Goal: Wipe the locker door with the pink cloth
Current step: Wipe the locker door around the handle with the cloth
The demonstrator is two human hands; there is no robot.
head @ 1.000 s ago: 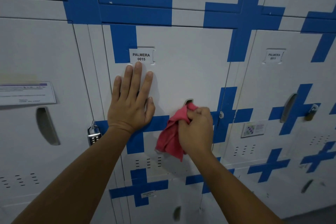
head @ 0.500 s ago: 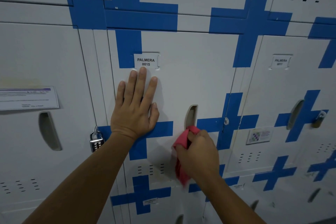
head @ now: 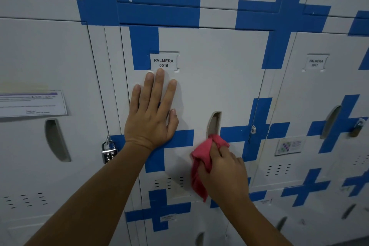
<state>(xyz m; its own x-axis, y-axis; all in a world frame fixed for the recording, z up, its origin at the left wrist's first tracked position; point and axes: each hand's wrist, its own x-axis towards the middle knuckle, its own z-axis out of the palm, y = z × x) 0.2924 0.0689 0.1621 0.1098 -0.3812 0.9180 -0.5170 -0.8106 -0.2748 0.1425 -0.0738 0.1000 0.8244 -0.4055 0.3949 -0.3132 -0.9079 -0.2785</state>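
Observation:
The white locker door (head: pixel 219 78) with blue cross stripes carries a label reading PALMERA 0015 (head: pixel 163 63). My left hand (head: pixel 151 112) lies flat on the door just below the label, fingers straight and spread. My right hand (head: pixel 223 171) grips a bunched pink cloth (head: pixel 201 158) and holds it against the door just below the recessed handle slot (head: pixel 214 122). A tail of the cloth hangs down to the left of my right wrist.
A combination padlock (head: pixel 108 152) hangs at the door's left edge. A lock hasp (head: pixel 253 129) sits on the right edge. Neighbouring lockers surround the door; the left one bears a paper notice (head: pixel 32 104), the right one a small sticker (head: pixel 289 146) and a padlock (head: pixel 356 129).
My right hand moved the cloth down from the handle slot to the area below it, then slightly back up. The left hand stayed flat on the door.

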